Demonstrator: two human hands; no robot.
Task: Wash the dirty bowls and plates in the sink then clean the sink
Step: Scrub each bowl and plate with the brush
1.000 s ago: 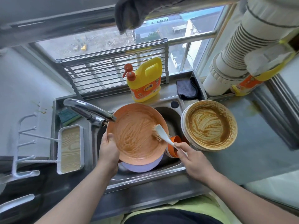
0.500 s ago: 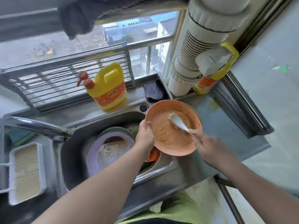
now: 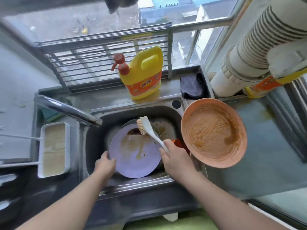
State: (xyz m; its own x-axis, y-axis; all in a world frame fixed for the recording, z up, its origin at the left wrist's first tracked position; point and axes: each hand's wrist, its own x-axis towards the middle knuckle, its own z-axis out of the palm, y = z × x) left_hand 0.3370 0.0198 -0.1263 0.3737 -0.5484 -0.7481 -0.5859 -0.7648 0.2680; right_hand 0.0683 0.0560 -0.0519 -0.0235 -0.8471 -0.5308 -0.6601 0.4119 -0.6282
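Observation:
A purple plate [image 3: 134, 158] smeared with brown residue lies in the steel sink [image 3: 94, 140], on top of other dirty dishes. My left hand [image 3: 104, 165] grips its left rim. My right hand [image 3: 174, 156] holds a white dish brush [image 3: 149, 130] by the handle, its bristles over the plate's far edge. An orange plate [image 3: 214, 133] coated in soapy brown smear rests on the counter right of the sink. An orange cup [image 3: 178, 143] peeks out beside my right hand.
The faucet [image 3: 66, 110] reaches over the sink from the left. A yellow detergent bottle [image 3: 142, 77] stands behind the sink, a dark cloth [image 3: 191, 87] to its right. A white soap tray [image 3: 54, 148] sits left, a ribbed white pipe [image 3: 249, 55] at the right.
The orange plate went from over the sink to the counter at the right and was let go. My left hand now grips the purple plate, and the brush has come back over the sink.

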